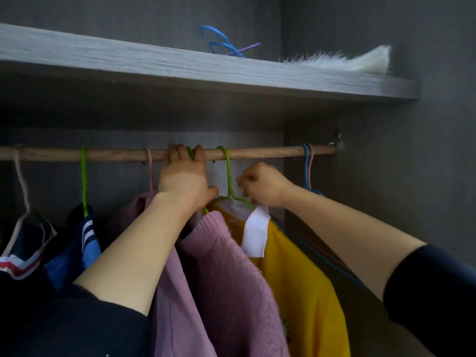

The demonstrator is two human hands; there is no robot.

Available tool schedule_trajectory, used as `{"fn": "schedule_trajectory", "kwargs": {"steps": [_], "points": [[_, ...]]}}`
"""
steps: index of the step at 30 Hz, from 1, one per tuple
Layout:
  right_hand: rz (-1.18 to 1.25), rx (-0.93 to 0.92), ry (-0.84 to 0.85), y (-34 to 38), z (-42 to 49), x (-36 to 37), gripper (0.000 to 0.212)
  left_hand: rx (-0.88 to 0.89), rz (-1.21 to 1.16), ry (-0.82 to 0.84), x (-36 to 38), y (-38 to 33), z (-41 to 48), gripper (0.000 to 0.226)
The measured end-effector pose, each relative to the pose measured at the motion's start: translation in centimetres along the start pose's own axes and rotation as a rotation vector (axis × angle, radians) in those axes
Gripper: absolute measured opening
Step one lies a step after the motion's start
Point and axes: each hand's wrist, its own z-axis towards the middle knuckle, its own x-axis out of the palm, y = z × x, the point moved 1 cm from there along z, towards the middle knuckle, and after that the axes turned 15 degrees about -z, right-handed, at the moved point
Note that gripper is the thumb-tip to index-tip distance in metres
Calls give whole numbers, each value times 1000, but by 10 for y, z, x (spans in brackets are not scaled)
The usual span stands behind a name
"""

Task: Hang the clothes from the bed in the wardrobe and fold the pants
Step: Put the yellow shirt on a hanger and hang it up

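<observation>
A wooden rail (257,152) runs across the wardrobe. My left hand (184,176) reaches up with its fingers curled over the rail and over a green hanger hook there. Below it hangs a pink knitted sweater (226,279). To its right a yellow top with a white collar (296,266) hangs on a green hanger (228,171) hooked on the rail. My right hand (262,185) pinches that hanger's shoulder wire by the collar.
Further left hang a blue striped garment (85,240) on a green hanger and a dark one (23,243) on a pink hanger. Blue and pink empty hangers (307,166) hang at the right end. The shelf (180,65) above holds spare hangers (221,43) and white fur (360,63).
</observation>
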Motion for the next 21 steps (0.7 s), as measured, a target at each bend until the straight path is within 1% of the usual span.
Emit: {"fn": "schedule_trajectory", "kwargs": {"steps": [2, 4, 7, 9, 13, 21], "points": [[-112, 40, -101, -21, -5, -15, 18, -13, 1, -10, 2, -2, 1, 97], [-293, 113, -141, -41, -15, -29, 20, -20, 2, -20, 4, -4, 1, 97], [-667, 150, -106, -63, -29, -38, 27, -24, 3, -29, 6, -5, 1, 98], [-805, 141, -54, -70, -37, -34, 30, -30, -3, -26, 6, -5, 1, 98], [-928, 122, -25, -74, -42, -25, 25, -34, -4, -6, 4, -5, 1, 97], [-950, 142, 2, -73, -41, -27, 25, -25, 2, 7, 1, -3, 1, 98]]}}
